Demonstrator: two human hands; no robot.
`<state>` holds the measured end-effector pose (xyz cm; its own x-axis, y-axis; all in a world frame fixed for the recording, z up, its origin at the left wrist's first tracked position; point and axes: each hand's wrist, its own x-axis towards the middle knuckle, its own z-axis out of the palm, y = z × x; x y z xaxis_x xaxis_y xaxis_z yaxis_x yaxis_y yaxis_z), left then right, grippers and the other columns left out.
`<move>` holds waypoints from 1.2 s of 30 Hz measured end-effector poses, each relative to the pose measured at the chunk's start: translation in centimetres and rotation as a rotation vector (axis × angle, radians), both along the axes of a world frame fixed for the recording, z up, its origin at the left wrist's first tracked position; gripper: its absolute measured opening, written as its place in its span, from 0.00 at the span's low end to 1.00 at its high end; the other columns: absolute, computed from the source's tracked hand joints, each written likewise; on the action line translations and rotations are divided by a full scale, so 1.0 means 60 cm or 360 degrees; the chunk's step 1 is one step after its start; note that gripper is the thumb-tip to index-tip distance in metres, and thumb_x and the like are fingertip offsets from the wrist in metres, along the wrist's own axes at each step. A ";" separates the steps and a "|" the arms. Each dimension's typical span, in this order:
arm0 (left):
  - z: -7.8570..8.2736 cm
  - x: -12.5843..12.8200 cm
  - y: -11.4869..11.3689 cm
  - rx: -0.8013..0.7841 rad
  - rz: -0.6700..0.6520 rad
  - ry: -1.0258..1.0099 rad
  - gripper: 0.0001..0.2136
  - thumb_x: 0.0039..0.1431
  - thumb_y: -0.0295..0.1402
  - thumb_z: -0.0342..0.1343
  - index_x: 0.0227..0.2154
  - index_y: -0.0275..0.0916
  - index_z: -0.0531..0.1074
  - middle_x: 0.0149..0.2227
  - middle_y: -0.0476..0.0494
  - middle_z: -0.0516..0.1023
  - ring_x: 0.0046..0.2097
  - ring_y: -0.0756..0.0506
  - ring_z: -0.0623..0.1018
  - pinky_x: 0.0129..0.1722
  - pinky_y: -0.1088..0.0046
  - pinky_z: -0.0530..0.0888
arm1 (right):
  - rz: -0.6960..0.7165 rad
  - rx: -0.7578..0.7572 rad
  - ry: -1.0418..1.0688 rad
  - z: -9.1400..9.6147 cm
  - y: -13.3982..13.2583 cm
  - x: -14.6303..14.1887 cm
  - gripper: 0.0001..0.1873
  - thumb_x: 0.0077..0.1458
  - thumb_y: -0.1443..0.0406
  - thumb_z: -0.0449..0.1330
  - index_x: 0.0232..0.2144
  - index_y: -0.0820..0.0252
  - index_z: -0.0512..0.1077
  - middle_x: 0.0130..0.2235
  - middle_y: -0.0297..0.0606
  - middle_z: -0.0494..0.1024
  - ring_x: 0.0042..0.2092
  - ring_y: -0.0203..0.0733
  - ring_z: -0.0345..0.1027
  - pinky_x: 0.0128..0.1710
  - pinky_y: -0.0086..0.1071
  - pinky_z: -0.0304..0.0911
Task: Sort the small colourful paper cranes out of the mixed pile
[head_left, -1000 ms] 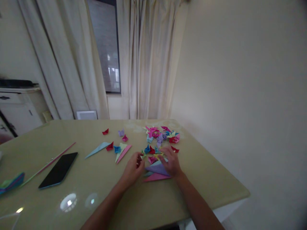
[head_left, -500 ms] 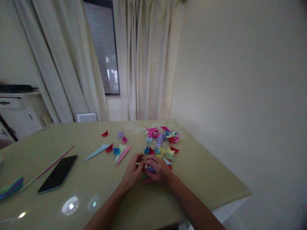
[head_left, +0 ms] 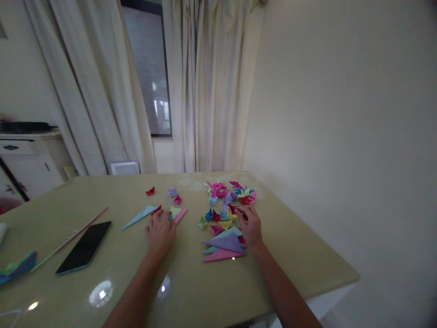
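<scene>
Has left hand (head_left: pixel 161 231) half-curled, right hand (head_left: pixel 251 225) near-pinched, cannot tell grips; finds most folded papers (head_left: pixel 223 243) gathered right, several scattered left.

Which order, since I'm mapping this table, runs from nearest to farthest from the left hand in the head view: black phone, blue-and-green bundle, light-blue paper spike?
1. Light-blue paper spike: just left of the left hand.
2. Black phone: farther out on the left.
3. Blue-and-green bundle: at the picture's left edge.
</scene>
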<state>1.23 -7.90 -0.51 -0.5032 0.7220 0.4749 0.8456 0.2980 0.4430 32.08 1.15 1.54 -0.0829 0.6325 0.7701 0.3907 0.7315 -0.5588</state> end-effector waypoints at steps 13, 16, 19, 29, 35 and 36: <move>-0.012 -0.027 0.002 -0.0360 -0.0078 0.0162 0.15 0.70 0.32 0.47 0.49 0.41 0.78 0.55 0.35 0.78 0.57 0.35 0.76 0.56 0.50 0.66 | -0.0153 -0.0094 0.0121 -0.006 0.015 0.015 0.13 0.68 0.57 0.57 0.40 0.59 0.78 0.39 0.41 0.78 0.37 0.44 0.72 0.38 0.36 0.69; -0.006 -0.032 0.001 -0.0285 -0.0078 0.0180 0.15 0.71 0.32 0.45 0.47 0.40 0.78 0.53 0.35 0.79 0.54 0.35 0.77 0.54 0.53 0.68 | -0.0067 0.0000 -0.0009 -0.005 -0.005 -0.005 0.12 0.70 0.60 0.56 0.40 0.58 0.78 0.38 0.41 0.77 0.36 0.43 0.71 0.37 0.36 0.69; 0.009 -0.021 -0.002 -0.0051 -0.0111 0.0240 0.14 0.71 0.32 0.45 0.45 0.39 0.78 0.51 0.35 0.79 0.53 0.35 0.77 0.54 0.55 0.69 | 0.0090 0.0129 -0.0143 -0.007 -0.030 -0.034 0.11 0.70 0.61 0.56 0.46 0.56 0.78 0.42 0.43 0.78 0.43 0.47 0.74 0.44 0.39 0.71; 0.007 0.124 -0.019 0.0116 -0.1307 0.0113 0.15 0.73 0.30 0.43 0.51 0.47 0.74 0.52 0.41 0.80 0.54 0.42 0.79 0.57 0.66 0.74 | 0.0455 0.0467 -0.0553 -0.022 -0.060 -0.079 0.09 0.71 0.63 0.56 0.45 0.55 0.77 0.37 0.41 0.80 0.40 0.48 0.74 0.41 0.41 0.71; 0.017 0.012 -0.006 0.0165 -0.0464 0.0193 0.19 0.71 0.30 0.46 0.60 0.40 0.71 0.62 0.32 0.72 0.63 0.34 0.71 0.64 0.52 0.68 | 0.0102 0.0192 -0.0130 -0.011 -0.022 -0.034 0.09 0.70 0.61 0.57 0.40 0.55 0.77 0.37 0.41 0.81 0.39 0.47 0.74 0.42 0.40 0.70; 0.014 -0.014 -0.005 0.0102 -0.0222 0.0194 0.21 0.70 0.29 0.45 0.62 0.39 0.69 0.65 0.30 0.69 0.64 0.32 0.69 0.63 0.48 0.68 | 0.0026 0.0119 -0.0040 -0.009 -0.014 -0.023 0.09 0.70 0.60 0.57 0.41 0.56 0.77 0.38 0.41 0.81 0.39 0.47 0.74 0.42 0.39 0.70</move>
